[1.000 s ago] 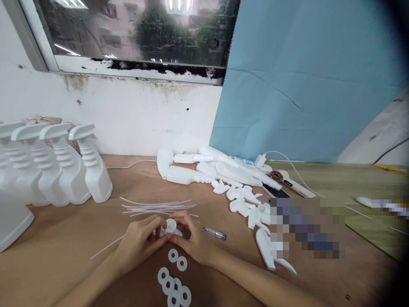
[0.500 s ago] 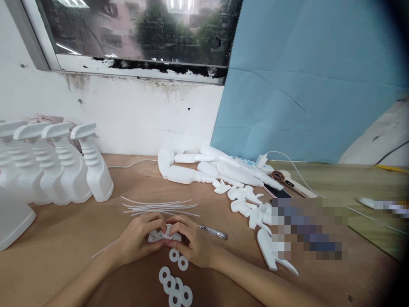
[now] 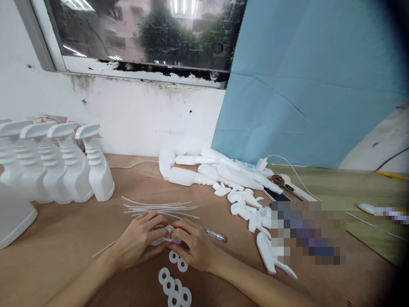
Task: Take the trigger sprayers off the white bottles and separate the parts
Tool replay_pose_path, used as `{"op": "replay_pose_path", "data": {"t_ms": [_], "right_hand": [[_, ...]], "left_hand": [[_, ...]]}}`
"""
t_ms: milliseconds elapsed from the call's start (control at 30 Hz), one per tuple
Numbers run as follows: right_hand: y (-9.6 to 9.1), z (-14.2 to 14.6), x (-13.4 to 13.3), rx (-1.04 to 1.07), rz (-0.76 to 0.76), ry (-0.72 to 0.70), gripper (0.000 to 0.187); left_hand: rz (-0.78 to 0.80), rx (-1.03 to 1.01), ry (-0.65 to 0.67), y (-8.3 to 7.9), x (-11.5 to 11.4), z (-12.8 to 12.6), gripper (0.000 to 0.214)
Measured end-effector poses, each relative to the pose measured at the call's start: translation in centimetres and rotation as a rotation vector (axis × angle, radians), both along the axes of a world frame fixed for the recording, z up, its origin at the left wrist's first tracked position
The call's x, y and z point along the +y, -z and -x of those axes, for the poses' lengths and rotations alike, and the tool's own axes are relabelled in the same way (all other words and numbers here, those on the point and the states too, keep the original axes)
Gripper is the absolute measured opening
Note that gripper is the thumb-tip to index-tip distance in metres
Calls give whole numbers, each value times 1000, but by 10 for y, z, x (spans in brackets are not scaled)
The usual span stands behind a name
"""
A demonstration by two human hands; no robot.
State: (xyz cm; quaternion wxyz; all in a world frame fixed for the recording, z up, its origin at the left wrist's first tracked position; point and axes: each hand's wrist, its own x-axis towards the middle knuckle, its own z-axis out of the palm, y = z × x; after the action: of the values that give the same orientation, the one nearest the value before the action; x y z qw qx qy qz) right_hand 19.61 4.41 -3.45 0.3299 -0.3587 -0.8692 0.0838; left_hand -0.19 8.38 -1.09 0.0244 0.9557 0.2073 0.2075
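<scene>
My left hand [image 3: 145,234] and my right hand [image 3: 194,245] meet low in the middle of the view, just above the table. Between their bent fingers they grip a small white plastic part [image 3: 169,232] with a round collar facing up; the fingers cover most of it. White ring washers [image 3: 189,297] lie loose in front of my hands, two of them close to my right hand. Beyond my fingertips rests a bunch of thin white tubes [image 3: 161,209], and a single thin tube [image 3: 104,248] pokes out beside my left wrist. A clear pen [image 3: 217,235] lies to the right of my right hand.
White spray bottles [image 3: 100,183] stand in a row at the left. White plastic trigger parts [image 3: 241,209] and a pile of long white bottle-like pieces [image 3: 223,168] lie at the right. Behind them are a phone [image 3: 276,195] and a handheld fan [image 3: 297,187] near the wall.
Both hands stay on the white part, fingers closed more tightly around it, and it has turned so its round collar shows. The view has shifted slightly.
</scene>
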Motion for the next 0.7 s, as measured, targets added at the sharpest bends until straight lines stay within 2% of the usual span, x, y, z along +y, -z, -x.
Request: {"op": "replay_pose_path", "data": {"t_ms": [167, 367, 567, 700], "right_hand": [[3, -1, 1, 67, 28, -23, 11], [12, -1, 2, 218, 154, 59, 36], [11, -1, 2, 245, 244, 36, 38], [12, -1, 2, 241, 263, 46, 39]], "left_hand": [[31, -79, 15, 2, 1, 1, 14], [-21, -107, 40, 4, 2, 1, 11], [-6, -103, 21, 5, -1, 0, 9], [14, -86, 4, 3, -5, -1, 18]]}}
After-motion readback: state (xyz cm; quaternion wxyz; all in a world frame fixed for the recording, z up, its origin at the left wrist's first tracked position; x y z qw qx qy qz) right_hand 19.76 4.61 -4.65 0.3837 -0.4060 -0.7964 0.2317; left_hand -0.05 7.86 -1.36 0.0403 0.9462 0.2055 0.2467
